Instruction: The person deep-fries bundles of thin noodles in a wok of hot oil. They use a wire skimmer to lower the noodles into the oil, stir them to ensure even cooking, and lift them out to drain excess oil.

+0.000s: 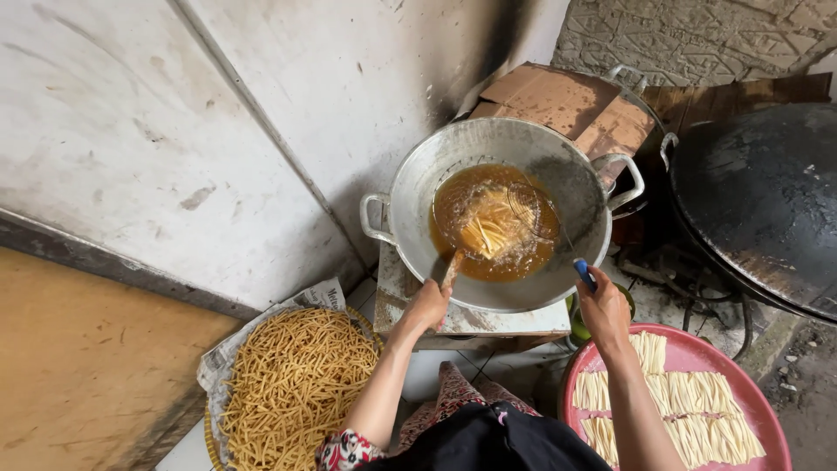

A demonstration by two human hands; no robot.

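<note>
Fried yellow sticks point(292, 384) heaped on newspaper point(228, 349) at 7 o'clock. Large black wok point(767, 201) at 3 o'clock. Cardboard point(567, 100) at 12 o'clock. Stained white wall point(174, 131) at 10 o'clock.

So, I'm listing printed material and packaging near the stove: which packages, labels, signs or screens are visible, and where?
Flattened brown cardboard box: behind the round metal frying wok, against the wall, plain folded panels.
Sheet of printed newspaper: lower left, lining the basket of golden fried sticks, grey-white and crumpled.
No labels, signs or screens are visible.
</note>
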